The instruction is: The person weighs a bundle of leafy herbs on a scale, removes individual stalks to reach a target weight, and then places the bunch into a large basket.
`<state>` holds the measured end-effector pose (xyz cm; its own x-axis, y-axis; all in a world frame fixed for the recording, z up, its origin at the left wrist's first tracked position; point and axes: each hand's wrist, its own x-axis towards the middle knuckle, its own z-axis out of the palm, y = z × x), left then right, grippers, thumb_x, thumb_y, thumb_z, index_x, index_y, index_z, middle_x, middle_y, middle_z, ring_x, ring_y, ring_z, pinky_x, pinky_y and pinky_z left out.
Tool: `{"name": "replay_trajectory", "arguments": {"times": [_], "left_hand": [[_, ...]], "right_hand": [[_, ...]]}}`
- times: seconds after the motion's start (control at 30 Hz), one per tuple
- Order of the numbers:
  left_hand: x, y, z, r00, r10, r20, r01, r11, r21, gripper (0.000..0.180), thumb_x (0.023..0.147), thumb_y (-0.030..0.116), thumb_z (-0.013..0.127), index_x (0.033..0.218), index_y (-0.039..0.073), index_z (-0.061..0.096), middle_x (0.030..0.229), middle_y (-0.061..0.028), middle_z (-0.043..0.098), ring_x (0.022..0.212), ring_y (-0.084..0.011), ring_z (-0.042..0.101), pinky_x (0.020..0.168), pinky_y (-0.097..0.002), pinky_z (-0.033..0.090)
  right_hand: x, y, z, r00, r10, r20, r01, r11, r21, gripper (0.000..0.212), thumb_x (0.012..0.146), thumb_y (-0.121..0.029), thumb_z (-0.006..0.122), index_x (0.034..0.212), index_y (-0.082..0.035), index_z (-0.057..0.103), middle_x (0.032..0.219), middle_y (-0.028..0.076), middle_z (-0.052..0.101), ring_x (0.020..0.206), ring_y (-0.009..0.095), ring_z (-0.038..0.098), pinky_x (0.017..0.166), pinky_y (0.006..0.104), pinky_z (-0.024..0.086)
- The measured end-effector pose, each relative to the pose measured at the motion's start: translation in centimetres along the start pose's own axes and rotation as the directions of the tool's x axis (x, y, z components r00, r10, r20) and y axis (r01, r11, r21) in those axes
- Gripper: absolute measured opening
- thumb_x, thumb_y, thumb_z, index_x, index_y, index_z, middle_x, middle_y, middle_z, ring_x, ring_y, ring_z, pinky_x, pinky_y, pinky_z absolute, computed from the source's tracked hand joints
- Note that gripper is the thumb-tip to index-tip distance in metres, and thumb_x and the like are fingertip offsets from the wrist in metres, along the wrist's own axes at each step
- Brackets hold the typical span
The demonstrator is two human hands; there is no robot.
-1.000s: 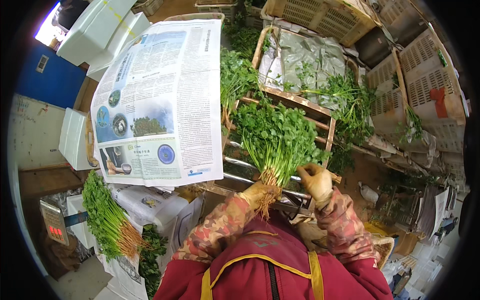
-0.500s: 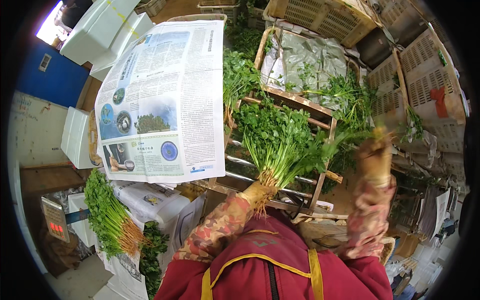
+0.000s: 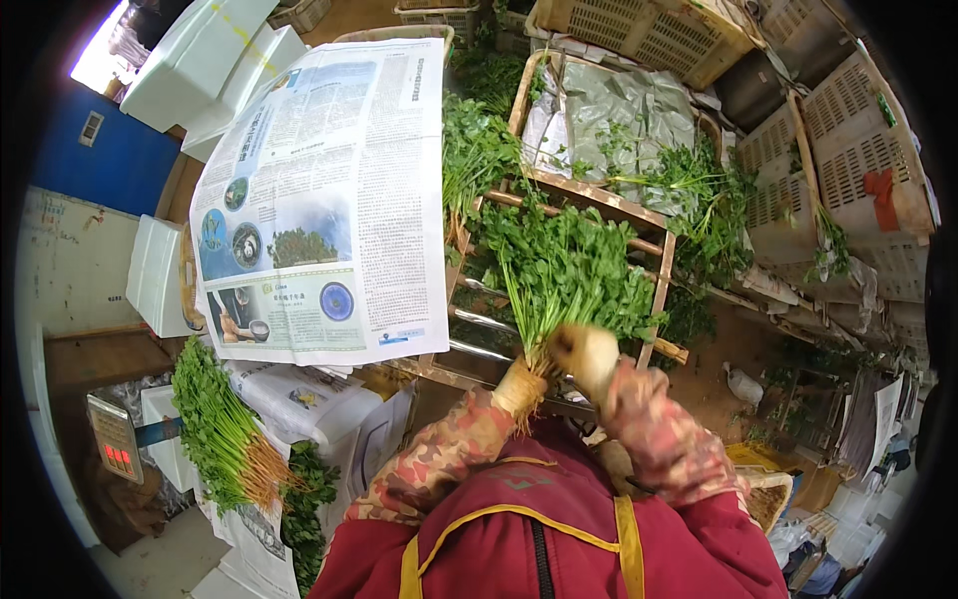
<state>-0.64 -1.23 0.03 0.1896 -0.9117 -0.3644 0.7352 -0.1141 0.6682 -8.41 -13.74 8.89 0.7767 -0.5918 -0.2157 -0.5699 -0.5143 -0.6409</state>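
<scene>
A thick bunch of leafy, celery-like greens [image 3: 574, 265] lies over a metal rack, leaves pointing away from me and stringy brown roots toward my apron. My left hand [image 3: 521, 387], in a tan work glove, is closed round the stems just above the roots. Right beside it, at the base of the bunch, is my right hand [image 3: 587, 359], gloved too. It is smeared by motion, so whether its fingers grip any stems cannot be made out. Both forearms wear camouflage-patterned sleeves.
Spread newspaper [image 3: 329, 210] covers a stack at left. Another rooted bunch [image 3: 225, 429] lies below it near a scale display [image 3: 115, 439]. Behind the metal rack [image 3: 654, 290] stands a crate lined with grey-green plastic [image 3: 629, 120]. Loose greens [image 3: 714, 200] hang at right; plastic crates [image 3: 848, 140] are stacked beyond.
My right hand has swung in from the far right to the stems beside my left hand. My left hand stays on the bunch, whose leaves have shifted slightly.
</scene>
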Motion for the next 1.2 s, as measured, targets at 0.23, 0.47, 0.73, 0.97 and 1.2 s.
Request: {"name": "replay_trajectory", "arguments": {"times": [0.23, 0.47, 0.73, 0.97, 1.2], "left_hand": [[2.0, -3.3, -3.5, 0.734, -0.093, 0.673, -0.178, -0.982, 0.058, 0.036, 0.095, 0.01, 0.034, 0.127, 0.006, 0.047, 0.129, -0.0092, 0.053, 0.119, -0.026, 0.049, 0.103, -0.0408, 0.037], [1.8, -4.7, -3.3, 0.872, 0.094, 0.48, -0.454, -0.213, 0.865, 0.035, 0.094, 0.01, 0.035, 0.127, 0.009, 0.046, 0.132, -0.0081, 0.049, 0.119, -0.0235, 0.049, 0.101, -0.0364, 0.038], [-0.2, 3.8, 1.5, 0.978, -0.19, 0.09, 0.176, 0.973, 0.146, 0.054, 0.075, -0.006, 0.067, 0.124, 0.005, 0.047, 0.116, -0.0089, 0.057, 0.105, -0.0177, 0.056, 0.089, -0.0299, 0.047], [-1.0, 6.8, 1.8, 0.909, -0.411, 0.066, 0.401, 0.907, 0.127, 0.027, 0.092, 0.01, 0.054, 0.119, 0.003, 0.053, 0.09, -0.0039, 0.063, 0.075, -0.0109, 0.059, 0.069, -0.0242, 0.05], [-0.1, 4.0, 0.7, 0.924, -0.376, -0.065, 0.379, 0.924, 0.047, 0.032, 0.083, 0.021, 0.071, 0.107, 0.002, 0.061, 0.095, -0.0038, 0.065, 0.079, -0.0114, 0.059, 0.067, -0.0233, 0.048]], "right_hand": [[-4.6, -0.7, -10.0, 0.998, 0.01, -0.06, 0.012, 0.931, 0.364, 0.009, 0.081, -0.004, 0.063, 0.089, -0.007, 0.066, 0.08, 0.004, 0.066, 0.07, 0.011, 0.06, 0.063, 0.0243, 0.049], [-0.3, -1.8, -9.6, 0.974, -0.128, -0.187, 0.108, 0.987, -0.116, 0.041, 0.081, 0.001, 0.061, 0.12, -0.014, 0.059, 0.117, 0.01, 0.06, 0.096, 0.022, 0.061, 0.082, 0.0317, 0.052], [0.4, -0.4, -4.2, 0.906, -0.334, 0.262, 0.42, 0.788, -0.449, 0.015, 0.074, -0.013, 0.058, 0.088, -0.009, 0.06, 0.092, 0.01, 0.061, 0.08, 0.029, 0.062, 0.069, 0.0394, 0.05], [-0.6, 1.3, -3.1, 0.922, -0.34, 0.188, 0.375, 0.905, -0.202, 0.023, 0.071, -0.015, 0.068, 0.093, -0.009, 0.063, 0.088, 0.009, 0.063, 0.077, 0.028, 0.063, 0.067, 0.0388, 0.051], [0.7, 3.0, -7.1, 0.942, 0.327, -0.072, -0.123, 0.54, 0.833, 0.007, 0.08, -0.008, 0.063, 0.087, -0.004, 0.065, 0.081, 0.006, 0.066, 0.066, 0.014, 0.06, 0.059, 0.0246, 0.05]]}}
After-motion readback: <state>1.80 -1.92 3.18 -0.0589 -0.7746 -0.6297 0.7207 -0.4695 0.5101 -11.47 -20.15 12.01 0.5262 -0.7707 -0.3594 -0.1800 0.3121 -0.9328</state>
